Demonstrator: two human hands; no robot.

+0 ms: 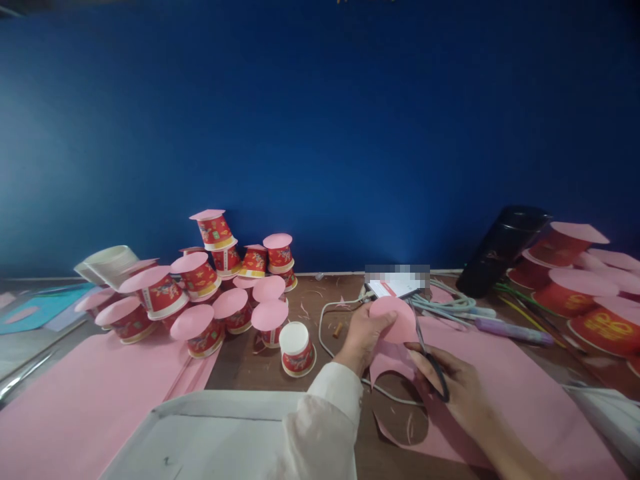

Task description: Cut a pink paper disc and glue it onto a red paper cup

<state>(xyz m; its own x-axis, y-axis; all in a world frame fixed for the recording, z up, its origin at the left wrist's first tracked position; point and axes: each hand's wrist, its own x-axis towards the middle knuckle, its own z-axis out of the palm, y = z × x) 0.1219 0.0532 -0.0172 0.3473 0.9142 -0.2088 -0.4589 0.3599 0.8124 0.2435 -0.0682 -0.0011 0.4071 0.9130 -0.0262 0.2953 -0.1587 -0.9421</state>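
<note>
In the head view, my left hand (364, 335) pinches a pink paper circle (397, 319) by its left edge. My right hand (453, 380) is closed around the dark handles of a pair of scissors (439, 373). The scissor blades point up and touch or pass close by the circle's right edge; exactly how they meet is hard to tell. Below my hands lies a pink sheet (493, 393) with a round hole cut in it. An upturned red paper cup (299, 357) with a bare white base stands left of my left hand.
Several upturned red cups (163, 298) with pink discs on top cluster at the left. More red cups (607, 327) and a black bottle (503, 250) are at the right. Cables (450, 299) and a phone-like object (395, 285) lie behind my hands. A white board (225, 433) lies in front.
</note>
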